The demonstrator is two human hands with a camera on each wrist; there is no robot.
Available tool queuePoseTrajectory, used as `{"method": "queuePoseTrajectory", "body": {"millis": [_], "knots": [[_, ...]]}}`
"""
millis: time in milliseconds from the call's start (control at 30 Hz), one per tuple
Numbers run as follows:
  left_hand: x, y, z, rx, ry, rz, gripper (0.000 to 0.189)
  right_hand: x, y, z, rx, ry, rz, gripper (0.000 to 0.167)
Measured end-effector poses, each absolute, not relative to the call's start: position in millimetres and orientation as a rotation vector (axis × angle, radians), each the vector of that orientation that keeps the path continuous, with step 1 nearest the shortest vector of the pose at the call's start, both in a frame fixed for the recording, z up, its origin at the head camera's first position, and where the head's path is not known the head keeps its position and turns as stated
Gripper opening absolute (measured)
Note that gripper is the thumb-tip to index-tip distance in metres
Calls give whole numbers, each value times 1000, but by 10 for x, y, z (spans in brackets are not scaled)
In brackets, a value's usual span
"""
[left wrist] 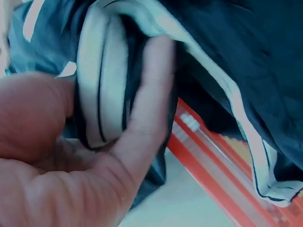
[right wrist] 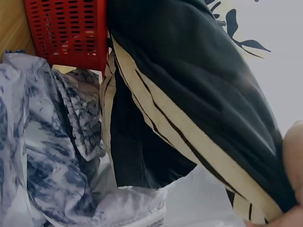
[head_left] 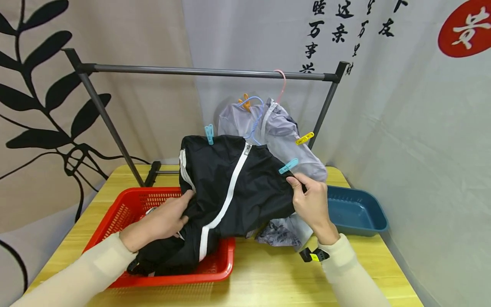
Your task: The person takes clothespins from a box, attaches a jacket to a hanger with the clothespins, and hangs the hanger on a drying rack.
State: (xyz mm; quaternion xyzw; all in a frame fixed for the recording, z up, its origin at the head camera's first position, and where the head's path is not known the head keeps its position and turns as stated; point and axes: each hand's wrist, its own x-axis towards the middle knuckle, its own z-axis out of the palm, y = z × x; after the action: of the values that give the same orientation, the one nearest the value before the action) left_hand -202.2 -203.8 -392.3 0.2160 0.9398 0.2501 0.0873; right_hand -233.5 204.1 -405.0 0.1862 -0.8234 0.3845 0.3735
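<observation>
A black jacket [head_left: 253, 183] with a white-edged zip hangs between my hands, its lower part drooping into the red basket [head_left: 226, 264]. A blue hanger [head_left: 256, 123] shows its hook above the collar. One light-blue clothespin [head_left: 209, 134] clips the left shoulder, another clothespin [head_left: 288, 166] the right. My left hand [head_left: 165, 219] holds the jacket's left side; in the left wrist view, thumb and index finger [left wrist: 154, 85] lie around a white-striped fold. My right hand [head_left: 312, 200] pinches the right side below the clothespin. In the right wrist view only part of that hand shows, at the edge.
Behind the jacket, a grey patterned jacket [head_left: 295, 149] hangs by a pink hanger [head_left: 281, 83] from the rack's bar [head_left: 192, 71], with a yellow clothespin [head_left: 304, 138] and an orange clothespin [head_left: 245, 102] on it. A blue tray [head_left: 354, 232] stands at the table's right.
</observation>
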Motion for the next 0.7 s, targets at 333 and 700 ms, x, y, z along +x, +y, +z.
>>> {"method": "queuePoseTrajectory", "body": {"millis": [333, 700], "knots": [[-2227, -2441, -3916, 399, 2861, 735, 51, -2357, 2049, -4072, 415, -2114, 973, 15], [-1738, -2144, -3924, 494, 2573, 705, 167, -2381, 2049, -4090, 371, -2112, 937, 15]]}}
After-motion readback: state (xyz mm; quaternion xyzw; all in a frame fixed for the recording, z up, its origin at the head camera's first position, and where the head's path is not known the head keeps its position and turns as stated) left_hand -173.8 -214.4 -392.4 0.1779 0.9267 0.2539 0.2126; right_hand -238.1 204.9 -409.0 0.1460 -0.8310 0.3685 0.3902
